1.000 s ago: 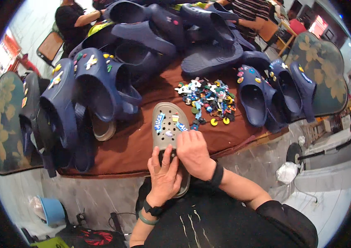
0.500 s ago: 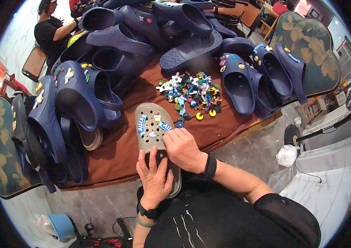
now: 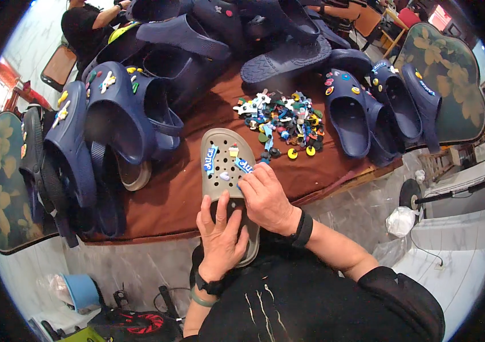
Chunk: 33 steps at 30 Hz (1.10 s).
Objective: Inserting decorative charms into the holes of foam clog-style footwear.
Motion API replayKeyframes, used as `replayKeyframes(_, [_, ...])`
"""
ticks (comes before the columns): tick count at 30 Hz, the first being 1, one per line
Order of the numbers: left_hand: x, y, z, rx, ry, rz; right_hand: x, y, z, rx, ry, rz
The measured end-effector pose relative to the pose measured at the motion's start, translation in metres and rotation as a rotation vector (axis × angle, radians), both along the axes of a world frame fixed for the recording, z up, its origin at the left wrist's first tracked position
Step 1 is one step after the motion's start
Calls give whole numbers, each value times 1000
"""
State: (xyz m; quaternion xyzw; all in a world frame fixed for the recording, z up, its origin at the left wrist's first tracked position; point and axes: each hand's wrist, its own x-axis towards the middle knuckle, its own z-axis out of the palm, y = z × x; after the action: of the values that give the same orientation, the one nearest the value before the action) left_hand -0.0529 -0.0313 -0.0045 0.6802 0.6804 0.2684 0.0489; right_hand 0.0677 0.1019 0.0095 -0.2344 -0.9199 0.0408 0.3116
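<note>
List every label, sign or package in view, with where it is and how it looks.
Blue lettered charm: left side of the grey clog, long strip, blue and white.
Second blue charm: right side of the clog, under the right hand fingers.
White plastic bag: on the floor at right, crumpled.
Red sign: top right, too small to make out.

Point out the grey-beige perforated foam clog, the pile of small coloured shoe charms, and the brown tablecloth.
Grey-beige perforated foam clog (image 3: pixel 222 165): head view, on its holed upper.
Pile of small coloured shoe charms (image 3: pixel 281 121): head view, middle of the heap.
Brown tablecloth (image 3: pixel 177 196): head view, bare patch left of the clog.
</note>
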Motion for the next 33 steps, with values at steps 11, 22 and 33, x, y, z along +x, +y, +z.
replayKeyframes(11, [0,1,4,46,-39,0,23,15,7,-347,159,54])
replayKeyframes(22, [1,2,6,14,-37,12,31,28,-6,-1124,303,-22])
replayKeyframes(33, [3,2,5,6,-28,27,24,20,1,-536,317,45])
